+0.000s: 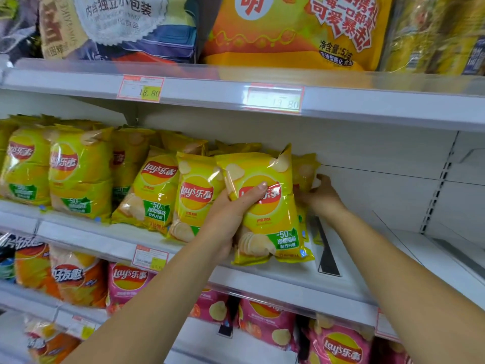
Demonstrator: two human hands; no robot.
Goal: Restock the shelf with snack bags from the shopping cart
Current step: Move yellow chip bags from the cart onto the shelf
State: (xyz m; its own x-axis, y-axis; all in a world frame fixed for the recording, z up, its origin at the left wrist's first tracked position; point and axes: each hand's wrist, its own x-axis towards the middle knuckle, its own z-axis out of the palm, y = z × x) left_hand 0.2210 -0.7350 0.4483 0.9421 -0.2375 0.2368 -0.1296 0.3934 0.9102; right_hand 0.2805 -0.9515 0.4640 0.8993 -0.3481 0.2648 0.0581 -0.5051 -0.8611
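Note:
A yellow Lay's chip bag (270, 219) stands upright at the right end of a row of like bags on the middle shelf (262, 281). My left hand (231, 214) grips its left edge, thumb across the front. Behind it stands another yellow bag (305, 170); my right hand (321, 195) reaches in from the right and holds its lower right side, the fingers partly hidden behind the bags. More yellow bags (157, 190) fill the shelf to the left. The shopping cart is out of view.
Right of the row the middle shelf is bare white, with a black divider strip (326, 248). Large snack bags (294, 30) sit on the shelf above, over price tags (274, 98). Orange (76, 278) and pink Lay's bags (265, 324) fill the lower shelves.

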